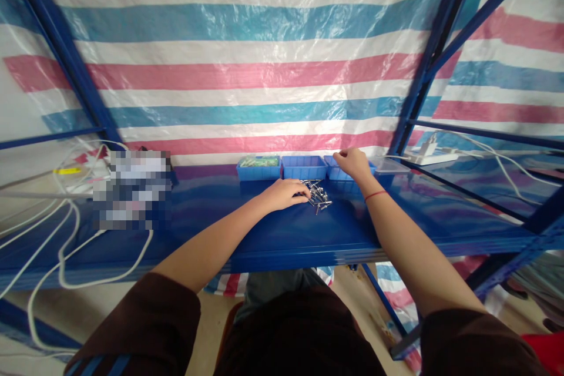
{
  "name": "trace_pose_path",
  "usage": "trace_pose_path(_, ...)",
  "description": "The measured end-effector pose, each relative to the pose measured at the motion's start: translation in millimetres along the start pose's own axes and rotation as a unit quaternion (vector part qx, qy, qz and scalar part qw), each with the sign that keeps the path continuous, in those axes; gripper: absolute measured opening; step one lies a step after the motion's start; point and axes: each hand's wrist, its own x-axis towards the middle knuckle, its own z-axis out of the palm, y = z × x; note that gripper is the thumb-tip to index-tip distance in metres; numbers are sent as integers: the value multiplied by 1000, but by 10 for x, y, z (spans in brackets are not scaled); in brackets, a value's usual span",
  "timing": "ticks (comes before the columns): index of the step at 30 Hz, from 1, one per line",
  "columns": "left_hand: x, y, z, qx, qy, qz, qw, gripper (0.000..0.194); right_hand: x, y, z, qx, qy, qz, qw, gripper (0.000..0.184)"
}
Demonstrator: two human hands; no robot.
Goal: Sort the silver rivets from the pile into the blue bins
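A loose pile of slim, shiny metal pieces [319, 194], like rivets or screws, lies on the blue shelf [282, 235]. At its left edge rests my left hand [288, 192], fingers curled together against the pieces; whatever is between the fingertips is hidden. My right hand [353, 163] hovers over the right blue bin [337, 174], its fingers bent into a pinch, and I cannot make out anything in them. Beside that bin stands the middle blue bin [304, 169]. The left blue bin [258, 173] holds green and whitish items.
A clear plastic lid [392, 165] lies right of the bins, near a white power strip [432, 155] with cables. White cables [66, 247] and a blurred-out object [134, 188] occupy the left side. Blue posts [423, 76] and a striped sheet [247, 70] bound the shelf.
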Motion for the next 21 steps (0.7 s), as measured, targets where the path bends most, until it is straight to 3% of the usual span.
trace_pose_path(5, -10, 40, -28, 64, 10, -32, 997, 18, -17, -78, 37, 34, -46, -78, 995, 31)
trace_pose_path(10, 4, -31, 21, 78, 29, -73, 994, 22, -62, -162, 51, 93, -128, -191, 969, 25)
trace_pose_path(16, 36, -255, 70, -73, 138, -146, 977, 17, -163, -301, 130, 219, -236, -256, 911, 24)
trace_pose_path(21, 90, -338, 120, -245, 248, -148, 925, 17, -287, -424, 189, 247, -293, -273, 882, 29)
